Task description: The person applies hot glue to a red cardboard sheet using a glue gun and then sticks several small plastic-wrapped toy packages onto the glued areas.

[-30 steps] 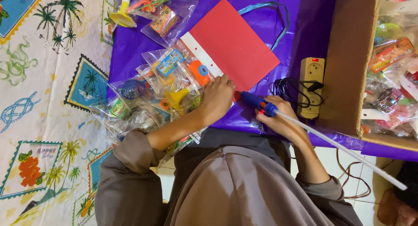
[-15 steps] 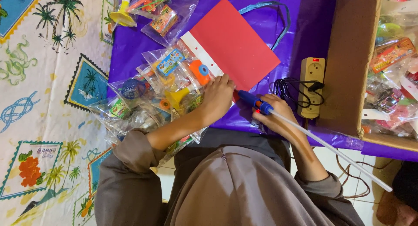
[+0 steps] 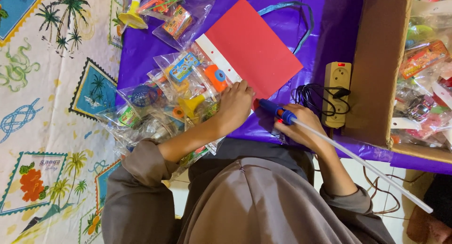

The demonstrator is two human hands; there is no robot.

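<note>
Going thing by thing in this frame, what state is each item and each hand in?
Left hand: pressed flat on the red card's near corner.
Right hand: closed around the glue gun.
Glue gun: held, nozzle at the card's edge, long white stick trailing from its back.
Red card: lying flat on the purple sheet.
Power strip: light on, black plug inserted.
Toy bags: sealed, piled.
Cardboard box: open.

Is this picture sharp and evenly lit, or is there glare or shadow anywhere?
Head view: mostly sharp and evenly lit; soft glare glints on the clear toy bags and the purple sheet. The left hand casts only a faint shadow beside the red card. The right hand holds a blue glue gun, crisp too. The cardboard box side looks darker.
</note>
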